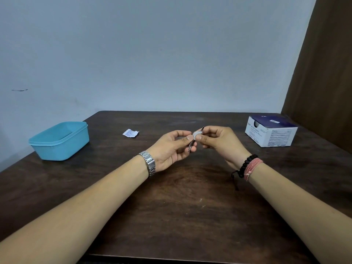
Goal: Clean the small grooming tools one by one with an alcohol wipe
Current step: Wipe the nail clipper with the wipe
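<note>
Hands (171, 147) (219, 141) wipe tweezers (191, 145) — blue tub's (59, 141) inside hidden.

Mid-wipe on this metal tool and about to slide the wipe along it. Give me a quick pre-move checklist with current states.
1. Left hand has a grip on the tool: ok.
2. Right hand pinches the wipe around the tool: ok.
3. Tool held above the table, not resting on it: ok.
4. Tool tip sticks out past the wipe: ok.
5. Wipe damp enough: cannot tell.
6. Other tools waiting in the blue tub: cannot tell, inside hidden.
</note>
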A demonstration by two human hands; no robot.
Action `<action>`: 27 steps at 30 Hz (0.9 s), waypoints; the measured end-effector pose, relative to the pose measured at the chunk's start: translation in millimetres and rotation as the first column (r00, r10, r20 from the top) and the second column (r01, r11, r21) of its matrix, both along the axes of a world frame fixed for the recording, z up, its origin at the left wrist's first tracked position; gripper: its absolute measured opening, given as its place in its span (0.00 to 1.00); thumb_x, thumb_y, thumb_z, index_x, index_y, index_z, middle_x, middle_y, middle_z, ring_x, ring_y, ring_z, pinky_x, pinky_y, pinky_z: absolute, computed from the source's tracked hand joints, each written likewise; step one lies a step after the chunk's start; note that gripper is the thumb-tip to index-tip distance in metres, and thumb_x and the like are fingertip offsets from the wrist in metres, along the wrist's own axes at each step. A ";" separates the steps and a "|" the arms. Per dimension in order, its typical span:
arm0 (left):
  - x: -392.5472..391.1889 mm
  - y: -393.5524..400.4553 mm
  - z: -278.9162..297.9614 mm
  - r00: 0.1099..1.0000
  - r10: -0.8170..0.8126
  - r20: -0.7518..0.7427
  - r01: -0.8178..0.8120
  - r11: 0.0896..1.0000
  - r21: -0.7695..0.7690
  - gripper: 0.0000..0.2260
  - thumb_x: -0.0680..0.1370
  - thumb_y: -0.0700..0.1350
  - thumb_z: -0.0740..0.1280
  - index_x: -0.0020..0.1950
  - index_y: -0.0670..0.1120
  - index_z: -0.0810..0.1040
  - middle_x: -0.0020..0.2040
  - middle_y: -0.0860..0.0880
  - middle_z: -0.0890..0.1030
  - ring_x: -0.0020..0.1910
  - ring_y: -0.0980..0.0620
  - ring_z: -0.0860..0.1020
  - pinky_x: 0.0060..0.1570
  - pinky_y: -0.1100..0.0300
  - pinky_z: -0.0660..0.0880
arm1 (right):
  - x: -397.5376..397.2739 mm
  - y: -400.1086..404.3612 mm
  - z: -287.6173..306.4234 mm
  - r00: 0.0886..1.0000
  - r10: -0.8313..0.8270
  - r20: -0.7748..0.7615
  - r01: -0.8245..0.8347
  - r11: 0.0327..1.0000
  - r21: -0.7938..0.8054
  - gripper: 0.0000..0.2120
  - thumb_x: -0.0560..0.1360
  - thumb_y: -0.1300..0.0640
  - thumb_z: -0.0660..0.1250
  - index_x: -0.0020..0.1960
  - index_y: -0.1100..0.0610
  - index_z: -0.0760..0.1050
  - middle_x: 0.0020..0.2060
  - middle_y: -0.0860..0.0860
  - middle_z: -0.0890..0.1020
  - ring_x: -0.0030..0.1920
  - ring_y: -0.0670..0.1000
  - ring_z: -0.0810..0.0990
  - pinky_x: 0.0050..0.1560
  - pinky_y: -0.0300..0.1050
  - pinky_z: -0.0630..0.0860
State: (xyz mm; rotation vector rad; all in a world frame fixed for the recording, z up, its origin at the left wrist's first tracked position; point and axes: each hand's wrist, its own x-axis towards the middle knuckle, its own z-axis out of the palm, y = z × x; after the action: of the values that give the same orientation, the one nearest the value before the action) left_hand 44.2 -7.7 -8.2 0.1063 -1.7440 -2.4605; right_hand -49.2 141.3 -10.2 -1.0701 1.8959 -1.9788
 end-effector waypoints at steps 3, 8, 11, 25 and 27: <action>-0.3 0.1 1.6 1.000 0.009 -0.007 -0.009 1.000 -0.013 0.11 0.78 0.38 0.65 0.60 0.41 0.72 0.42 0.42 0.81 0.34 0.53 0.81 0.36 0.66 0.78 | -0.9 0.4 3.0 0.999 -0.025 -0.024 0.024 0.999 -0.030 0.04 0.74 0.65 0.71 0.44 0.57 0.82 0.42 0.48 0.85 0.41 0.43 0.80 0.40 0.35 0.77; 0.8 -0.4 1.7 1.000 0.013 -0.005 -0.013 1.000 -0.017 0.09 0.78 0.38 0.65 0.58 0.41 0.73 0.42 0.42 0.81 0.34 0.53 0.81 0.35 0.66 0.78 | 0.4 0.2 1.1 1.000 0.002 -0.025 -0.002 1.000 0.017 0.04 0.74 0.65 0.71 0.46 0.58 0.82 0.40 0.47 0.84 0.40 0.44 0.79 0.38 0.34 0.77; 0.6 0.2 0.1 1.000 -0.012 0.004 0.013 1.000 -0.024 0.10 0.79 0.38 0.65 0.60 0.41 0.73 0.41 0.43 0.81 0.35 0.53 0.81 0.35 0.66 0.78 | 1.3 0.2 0.8 1.000 -0.009 -0.024 0.010 1.000 0.026 0.03 0.74 0.65 0.71 0.46 0.59 0.82 0.42 0.48 0.84 0.40 0.44 0.79 0.39 0.35 0.77; -0.3 -0.9 -0.2 1.000 -0.003 -0.003 0.003 0.999 -0.046 0.09 0.79 0.38 0.65 0.58 0.41 0.74 0.42 0.43 0.81 0.35 0.53 0.81 0.36 0.65 0.78 | 1.6 3.4 6.0 0.998 -0.043 -0.034 0.042 0.998 -0.037 0.03 0.75 0.63 0.71 0.46 0.56 0.83 0.45 0.49 0.85 0.44 0.43 0.80 0.43 0.37 0.77; -0.1 -1.5 -0.1 1.000 0.002 -0.001 -0.002 0.998 -0.058 0.08 0.79 0.38 0.65 0.58 0.42 0.74 0.42 0.43 0.82 0.35 0.52 0.81 0.35 0.65 0.78 | 2.2 3.6 6.9 0.998 -0.048 -0.030 0.047 0.998 -0.041 0.03 0.75 0.63 0.71 0.46 0.57 0.83 0.45 0.50 0.86 0.43 0.42 0.80 0.42 0.37 0.78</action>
State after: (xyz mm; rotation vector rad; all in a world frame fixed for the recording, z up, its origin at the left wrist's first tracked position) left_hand 44.0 -9.3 -8.3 0.1021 -1.8115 -2.4059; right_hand -47.0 144.9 -3.2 -1.0824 1.9216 -2.0462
